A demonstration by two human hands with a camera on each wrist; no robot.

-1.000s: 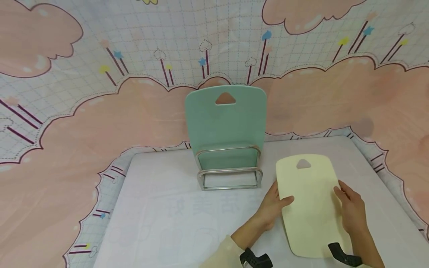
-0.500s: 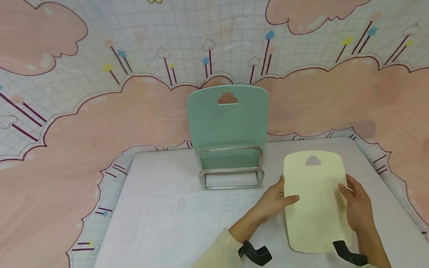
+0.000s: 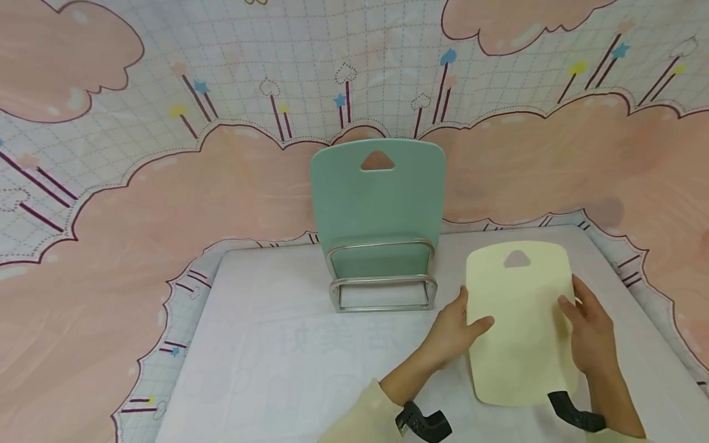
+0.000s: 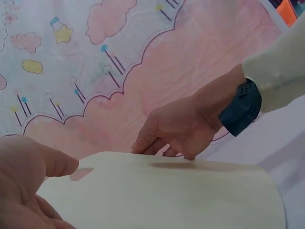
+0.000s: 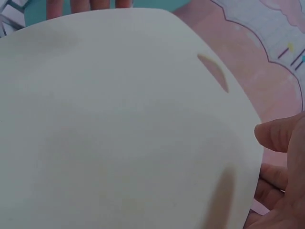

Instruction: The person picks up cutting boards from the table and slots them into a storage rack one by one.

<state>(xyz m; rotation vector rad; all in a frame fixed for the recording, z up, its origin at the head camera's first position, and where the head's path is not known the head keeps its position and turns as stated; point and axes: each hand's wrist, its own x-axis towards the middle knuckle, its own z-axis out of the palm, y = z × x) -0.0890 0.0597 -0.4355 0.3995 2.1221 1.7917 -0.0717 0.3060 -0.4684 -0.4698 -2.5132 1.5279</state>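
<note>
A pale yellow cutting board (image 3: 520, 332) with a hole near its top is held between both hands at the right of the head view. My left hand (image 3: 451, 332) grips its left edge, thumb over the front face and the other fingers behind. At the opposite edge my right hand (image 3: 595, 332) holds the board the same way, its thumb at the rim. In the left wrist view the right hand (image 4: 176, 129) is seen across the board. A larger green cutting board (image 3: 379, 197) stands upright in a metal wire rack (image 3: 382, 281), left of the hands.
The rack stands toward the back of a white-covered table (image 3: 266, 344). Behind it hangs a cloth (image 3: 249, 184) printed with clouds and stars. Black straps (image 3: 423, 421) circle both wrists.
The yellow board has shifted right in the view and risen slightly, with both hands keeping their hold on its sides. The green board and rack stay put on the table.
</note>
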